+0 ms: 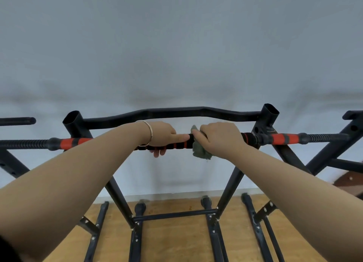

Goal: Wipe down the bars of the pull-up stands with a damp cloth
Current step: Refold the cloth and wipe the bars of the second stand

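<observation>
Green cloth (200, 153) half hidden, gripped by right hand (220, 138); left hand (163, 134) curled round bar (182, 145).

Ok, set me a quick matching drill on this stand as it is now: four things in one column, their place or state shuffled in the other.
1. left hand
2. cloth
3. curved top bar
4. bracelet

A. bare black, untouched, beyond both hands
B. thin band round a wrist
C. curled directly round the red-and-black foam bar
D. grey-green, held against that bar by the right hand

Pairs: 1-C, 2-D, 3-A, 4-B
</observation>
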A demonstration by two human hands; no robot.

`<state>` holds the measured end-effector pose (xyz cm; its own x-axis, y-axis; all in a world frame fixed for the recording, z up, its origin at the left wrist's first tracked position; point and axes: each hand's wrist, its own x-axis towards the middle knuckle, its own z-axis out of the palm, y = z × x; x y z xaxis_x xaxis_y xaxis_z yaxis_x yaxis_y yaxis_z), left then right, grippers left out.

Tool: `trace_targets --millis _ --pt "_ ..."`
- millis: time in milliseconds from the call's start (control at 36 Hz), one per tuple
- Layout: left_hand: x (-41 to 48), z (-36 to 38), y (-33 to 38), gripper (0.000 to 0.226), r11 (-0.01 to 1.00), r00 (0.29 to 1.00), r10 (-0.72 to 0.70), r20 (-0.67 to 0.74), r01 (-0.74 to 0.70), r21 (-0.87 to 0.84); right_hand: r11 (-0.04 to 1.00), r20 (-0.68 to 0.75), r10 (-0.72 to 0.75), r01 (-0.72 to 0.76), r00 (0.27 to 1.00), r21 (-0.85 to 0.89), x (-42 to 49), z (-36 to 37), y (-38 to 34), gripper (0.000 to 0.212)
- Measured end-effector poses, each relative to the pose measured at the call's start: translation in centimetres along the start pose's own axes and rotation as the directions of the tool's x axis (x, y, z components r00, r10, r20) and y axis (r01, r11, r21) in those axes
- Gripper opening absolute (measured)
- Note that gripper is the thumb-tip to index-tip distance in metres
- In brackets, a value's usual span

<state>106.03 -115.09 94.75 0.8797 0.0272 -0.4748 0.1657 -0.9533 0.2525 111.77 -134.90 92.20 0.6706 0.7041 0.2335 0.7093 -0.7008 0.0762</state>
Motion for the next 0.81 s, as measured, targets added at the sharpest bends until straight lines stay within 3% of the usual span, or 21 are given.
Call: trace_targets --millis 111,194,306,444,528,583,667,722,806 --pt "-0.2 0.2 0.1 0.059 0.997 0.997 0.047 -0.059 -0.043 0.070 0.998 0.067 0.005 0.000 0.998 -0.065 0.3 0.0 0.1 0.056" --pt "-0.6 0.8 0.3 0.058 0.990 0.991 0.049 -0.125 -0.032 0.137 0.997 0.049 0.062 -0.064 0.997 0.034 0.7 -0.1 -0.3 0.039" --pt "-0.8 2.0 0.1 0.068 0.947 0.945 0.083 -0.317 0.024 0.321 0.977 0.208 0.106 -0.140 0.972 0.158 1.7 -0.2 -0.2 0.036" --pt "-0.9 4.1 0.2 0.067 0.889 0.828 0.169 -0.535 0.106 0.445 0.850 0.486 0.167 -0.375 0.858 0.369 3.9 -0.7 1.0 0.034" --pt "-0.9 4.7 0.0 0.066 0.880 0.790 0.193 -0.582 0.123 0.458 0.798 0.642 0.091 -0.441 0.762 0.411 4.6 -1.8 1.3 0.039" --pt "-1.0 4.0 0.0 0.067 0.898 0.829 0.167 -0.534 0.096 0.430 0.826 0.593 0.069 -0.380 0.802 0.416 4.6 -2.0 1.1 0.040" --pt "-1.4 1.9 -0.2 0.063 0.954 0.926 0.107 -0.362 0.007 0.299 0.917 0.289 0.031 -0.142 0.957 0.372 3.5 -1.6 1.3 0.047" --pt "-1.5 0.9 -0.9 0.061 0.978 0.963 0.078 -0.259 -0.023 0.209 0.924 0.179 -0.015 -0.054 0.984 0.379 1.8 -1.5 1.3 0.056" --pt "-1.4 0.6 -1.6 0.060 0.986 0.988 0.063 -0.141 -0.040 0.165 0.982 0.200 -0.087 0.050 0.976 0.181 0.0 -1.3 1.0 0.057"
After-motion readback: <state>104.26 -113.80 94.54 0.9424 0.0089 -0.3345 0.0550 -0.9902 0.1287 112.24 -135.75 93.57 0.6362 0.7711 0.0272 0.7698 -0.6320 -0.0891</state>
